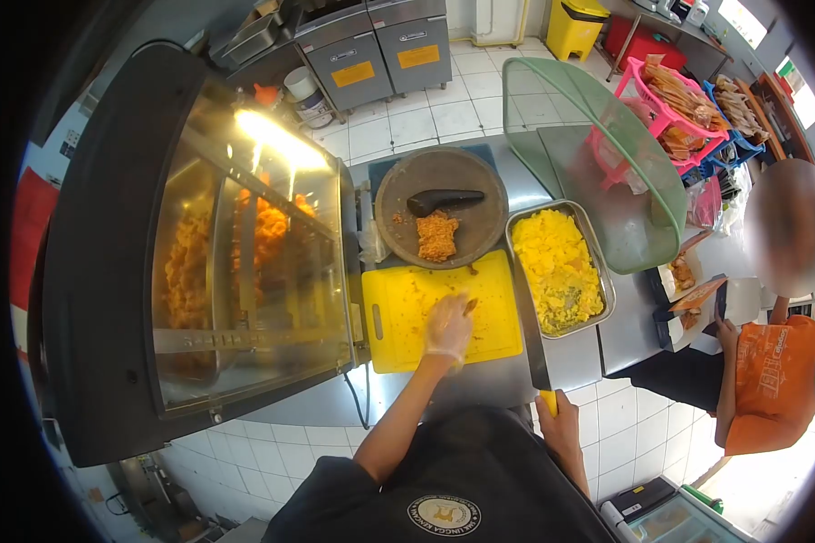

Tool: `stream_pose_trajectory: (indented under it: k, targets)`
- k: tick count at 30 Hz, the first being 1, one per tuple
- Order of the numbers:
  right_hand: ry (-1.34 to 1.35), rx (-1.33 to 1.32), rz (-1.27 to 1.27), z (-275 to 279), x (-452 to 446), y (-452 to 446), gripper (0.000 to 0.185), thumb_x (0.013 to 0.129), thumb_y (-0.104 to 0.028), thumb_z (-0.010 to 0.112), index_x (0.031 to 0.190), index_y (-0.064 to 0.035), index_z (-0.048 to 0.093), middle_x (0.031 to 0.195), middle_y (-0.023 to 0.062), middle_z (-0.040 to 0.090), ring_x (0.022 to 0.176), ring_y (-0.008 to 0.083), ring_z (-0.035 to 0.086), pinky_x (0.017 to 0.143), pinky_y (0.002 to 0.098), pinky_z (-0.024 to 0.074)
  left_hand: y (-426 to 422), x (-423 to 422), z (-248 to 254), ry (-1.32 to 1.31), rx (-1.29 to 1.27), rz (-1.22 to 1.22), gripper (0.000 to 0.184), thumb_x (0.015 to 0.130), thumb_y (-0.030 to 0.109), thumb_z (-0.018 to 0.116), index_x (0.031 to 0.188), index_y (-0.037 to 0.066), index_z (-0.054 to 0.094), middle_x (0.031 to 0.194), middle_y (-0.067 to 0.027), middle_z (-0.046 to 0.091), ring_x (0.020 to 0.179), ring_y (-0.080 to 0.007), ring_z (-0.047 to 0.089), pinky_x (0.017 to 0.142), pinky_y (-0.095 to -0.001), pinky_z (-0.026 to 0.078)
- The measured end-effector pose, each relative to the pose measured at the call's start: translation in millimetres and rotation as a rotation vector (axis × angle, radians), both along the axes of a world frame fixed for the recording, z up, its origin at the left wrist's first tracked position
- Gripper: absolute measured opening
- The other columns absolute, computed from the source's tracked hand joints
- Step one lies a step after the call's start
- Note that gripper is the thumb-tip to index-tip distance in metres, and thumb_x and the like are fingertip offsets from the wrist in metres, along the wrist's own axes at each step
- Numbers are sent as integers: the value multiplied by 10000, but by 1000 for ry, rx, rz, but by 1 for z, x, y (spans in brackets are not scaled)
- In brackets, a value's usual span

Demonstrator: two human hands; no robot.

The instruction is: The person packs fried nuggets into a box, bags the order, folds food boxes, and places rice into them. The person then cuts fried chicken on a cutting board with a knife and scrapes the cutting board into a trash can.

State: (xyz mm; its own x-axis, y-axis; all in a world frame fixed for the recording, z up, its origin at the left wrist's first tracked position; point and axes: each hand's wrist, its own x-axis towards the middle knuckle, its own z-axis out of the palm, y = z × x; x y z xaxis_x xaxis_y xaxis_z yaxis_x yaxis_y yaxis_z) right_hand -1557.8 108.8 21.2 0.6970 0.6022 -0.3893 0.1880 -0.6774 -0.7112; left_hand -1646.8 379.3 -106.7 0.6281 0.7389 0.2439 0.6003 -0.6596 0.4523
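My left hand, in a clear plastic glove, is over the yellow cutting board, its fingers closed round a small brown piece of food. Crumbs are scattered on the board. My right hand grips the yellow handle of a long knife, whose blade points away between the board and a metal tray of yellow food. Beyond the board sits a round stone mortar with a dark pestle and a reddish-orange crumbly mound in it.
A lit glass display case of fried food stands on the left. A green translucent cover rises behind the tray. Pink baskets are at the upper right. A person in an orange shirt handles boxes on the right.
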Motion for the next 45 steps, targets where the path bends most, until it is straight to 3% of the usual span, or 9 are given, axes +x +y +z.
stream_pose_trajectory:
  k: [3, 7, 13, 18, 21, 24, 30, 37, 45]
  targets:
    - [35, -17, -52, 8, -14, 18, 361, 955, -314, 674, 865, 15, 556, 675, 231, 618, 604, 428, 605, 546, 445, 453, 33, 38, -6, 333, 125, -111, 314, 900, 161, 571, 1183, 75, 675, 952, -161, 664, 906, -358, 641, 752, -447, 533]
    - [-21, -26, -59, -2, -29, 17, 376, 960, -328, 668, 868, 18, 552, 676, 231, 616, 599, 423, 598, 545, 440, 449, 44, 48, -8, 136, -198, -82, 224, 898, 139, 518, 1018, 44, 681, 964, -180, 691, 912, -352, 675, 765, -452, 546]
    - [105, -36, -184, -11, -47, 11, 377, 958, -334, 669, 869, 20, 570, 695, 250, 628, 638, 438, 630, 558, 453, 463, 51, 44, -43, 218, -90, -122, 167, 893, 161, 560, 881, 46, 681, 892, -203, 685, 871, -376, 676, 742, -477, 539]
    - [46, -3, -205, -3, -52, -2, 351, 948, -318, 675, 910, 25, 616, 715, 250, 645, 654, 418, 657, 574, 459, 473, 31, 19, 37, 159, -192, -283, 170, 915, 158, 588, 921, 35, 705, 823, -188, 658, 806, -298, 680, 704, -433, 523]
    - [22, 23, -200, -2, -55, -23, 334, 939, -301, 683, 885, 21, 613, 681, 230, 632, 590, 387, 637, 555, 435, 465, 17, 3, 64, 2, -928, -401, 209, 961, 205, 621, 1039, 28, 702, 889, -122, 671, 823, -216, 664, 710, -384, 525]
    - [0, -3, -205, 9, -58, -46, 320, 921, -279, 707, 869, 21, 610, 639, 206, 612, 544, 356, 612, 539, 404, 458, -14, -2, 91, -642, -1758, -59, 325, 963, 251, 696, 1207, 41, 652, 1031, -15, 638, 916, -126, 618, 821, -286, 505]
    - [-57, 232, -312, 35, -57, -63, 256, 904, -193, 716, 817, 6, 581, 579, 137, 585, 508, 246, 603, 515, 356, 451, -33, 61, 163, -553, -1760, -427, 372, 1026, 220, 584, 1349, 34, 573, 1089, -15, 638, 972, -124, 618, 834, -295, 495]
    - [-46, 453, -512, 34, -46, -78, 217, 945, -168, 668, 850, -2, 566, 579, 45, 602, 497, 127, 591, 486, 275, 446, -51, 216, 277, -378, -546, -801, 378, 940, 221, 599, 1265, 31, 628, 1113, -189, 683, 1006, -324, 662, 888, -383, 502]
    - [-99, 522, -701, 44, -30, -95, 235, 977, -207, 616, 863, -13, 549, 582, 30, 586, 485, 104, 571, 462, 260, 443, -142, 449, 232, -123, -387, -668, 263, 868, 285, 643, 1009, 102, 767, 948, -159, 743, 890, -338, 724, 765, -440, 577]
